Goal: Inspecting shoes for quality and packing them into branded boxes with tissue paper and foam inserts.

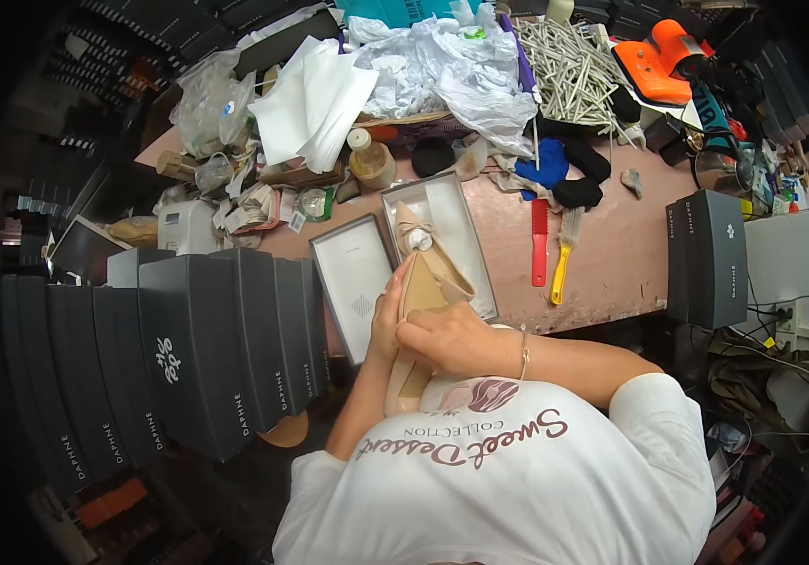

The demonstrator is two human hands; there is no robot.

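Observation:
My left hand [385, 315] is wrapped round the left side of a beige shoe [406, 381] held close to my chest. My right hand [456, 337] lies over the same shoe with its fingers curled down on it, hiding its middle. Just beyond, a beige shoe part with a bow [411, 224], white crumpled stuffing and a thin strap shows over the open grey shoebox [480, 273]. Whether that part belongs to the held shoe or to a second one, I cannot tell. The white-lined box lid [352, 273] lies left of the box.
Dark shoeboxes [202, 348] stand in a row at left, with more boxes [705, 259] at right. A red brush [539, 243] and a yellow-handled brush [564, 254] lie on the pink table [508, 254]. Behind are a bottle [371, 162], white sheets [315, 104] and pale sticks [574, 75].

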